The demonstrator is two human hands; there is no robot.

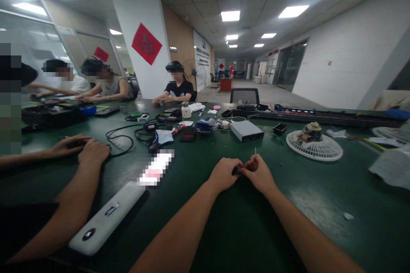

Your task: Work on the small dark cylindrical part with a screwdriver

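Close together over the green table point(237, 234), both of my hands meet in front of me. My left hand point(223, 173) is closed around a small dark part point(237, 169), whose exact kind I cannot make out. Fingers of my right hand point(260, 174) are pinched against the same spot, with the thumb beside the dark part. A thin pale stick point(255, 151) rises above the right fingers; whether they grip it is partly hidden. Just beyond my hands lies a silver box-shaped drive point(246, 130).
A white fan grille with a motor point(314, 141) lies to the right, near a small black tray point(279, 128). Left are black cables point(120, 136), a long white device point(109, 217) and a co-worker's hands point(81, 147). Other people sit across the table.
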